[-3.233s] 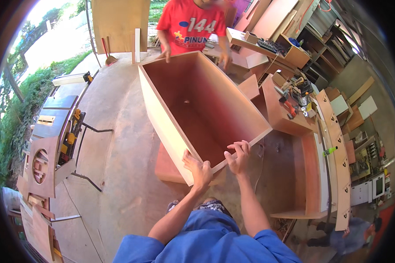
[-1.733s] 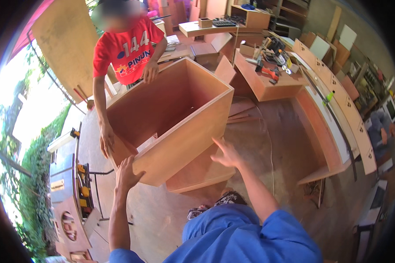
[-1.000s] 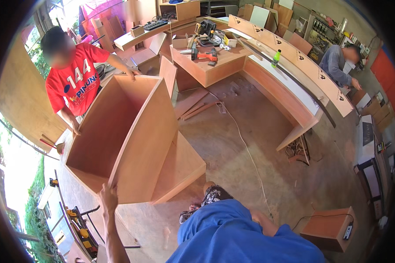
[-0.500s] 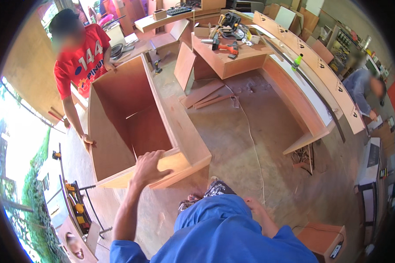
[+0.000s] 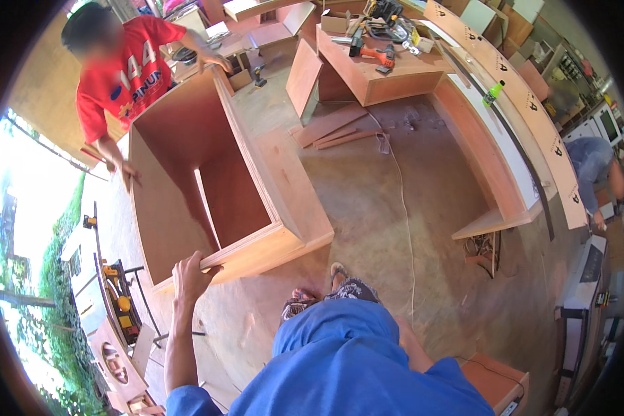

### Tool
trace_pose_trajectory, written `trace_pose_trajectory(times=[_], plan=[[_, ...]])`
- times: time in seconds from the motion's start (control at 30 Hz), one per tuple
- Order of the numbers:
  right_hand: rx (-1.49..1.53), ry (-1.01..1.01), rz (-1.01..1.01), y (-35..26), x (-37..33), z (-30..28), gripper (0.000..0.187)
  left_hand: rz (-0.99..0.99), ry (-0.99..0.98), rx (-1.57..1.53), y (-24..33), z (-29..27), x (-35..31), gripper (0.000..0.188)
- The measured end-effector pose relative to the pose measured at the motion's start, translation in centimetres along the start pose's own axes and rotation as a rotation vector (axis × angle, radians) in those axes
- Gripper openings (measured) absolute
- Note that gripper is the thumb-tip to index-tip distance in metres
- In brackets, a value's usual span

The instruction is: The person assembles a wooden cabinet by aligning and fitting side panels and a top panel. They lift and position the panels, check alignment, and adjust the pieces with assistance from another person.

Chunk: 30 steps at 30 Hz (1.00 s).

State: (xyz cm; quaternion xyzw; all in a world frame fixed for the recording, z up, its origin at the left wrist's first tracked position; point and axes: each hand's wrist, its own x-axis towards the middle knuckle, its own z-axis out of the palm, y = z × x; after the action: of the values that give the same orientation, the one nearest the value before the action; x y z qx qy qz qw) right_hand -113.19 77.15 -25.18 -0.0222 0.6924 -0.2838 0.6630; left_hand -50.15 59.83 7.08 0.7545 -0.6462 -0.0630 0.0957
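A large open wooden cabinet stands tilted on the floor to my left front, its hollow inside facing up. My left hand is closed over its near edge, fingers curled round the board. A narrow bright gap shows along the inside bottom of the cabinet. Across from me, a person in a red shirt has one hand at the cabinet's far corner and the other hand on its left side. My right forearm hangs by my side; the hand itself is hidden by my blue shirt.
Wood strips and a thin cable lie on the floor ahead. A curved wooden counter bears an orange drill and a green bottle. A wooden box sits behind my right side. Another person bends at far right.
My left hand has shifted left along the near edge and now wraps round it. The cabinet has turned slightly. The red-shirted person's hand has moved to the far corner; my right hand has gone from sight.
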Motion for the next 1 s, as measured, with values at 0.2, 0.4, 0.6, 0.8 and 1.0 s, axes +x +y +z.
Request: trace_pose_trajectory(times=[0.2, 0.4, 0.6, 0.8, 1.0], plan=[[-0.534, -0.038, -0.059, -6.6, 7.1, 3.8, 0.019, -0.029, -0.030, 0.038, 0.4, -0.6, -0.1, 0.049], [-0.475, -0.032, -0.137, -13.8, 7.5, 8.3, 0.022, -0.069, 0.002, 0.033, 1.2, -1.0, 0.9, 0.048], [-0.485, -0.014, -0.132, -15.9, 6.2, 8.0, 0.020, -0.030, -0.005, -0.113, 6.9, 0.8, 6.1, 0.042], [-0.412, -0.055, -0.075, -10.2, 10.1, 3.9, 0.020, 0.039, -0.069, -0.147, 17.6, 5.0, 9.5, 0.034], [-0.361, -0.156, -0.099, -3.2, 11.0, 0.3, 0.017, 0.137, -0.199, -0.204, 21.4, 5.2, 9.6, 0.031]])
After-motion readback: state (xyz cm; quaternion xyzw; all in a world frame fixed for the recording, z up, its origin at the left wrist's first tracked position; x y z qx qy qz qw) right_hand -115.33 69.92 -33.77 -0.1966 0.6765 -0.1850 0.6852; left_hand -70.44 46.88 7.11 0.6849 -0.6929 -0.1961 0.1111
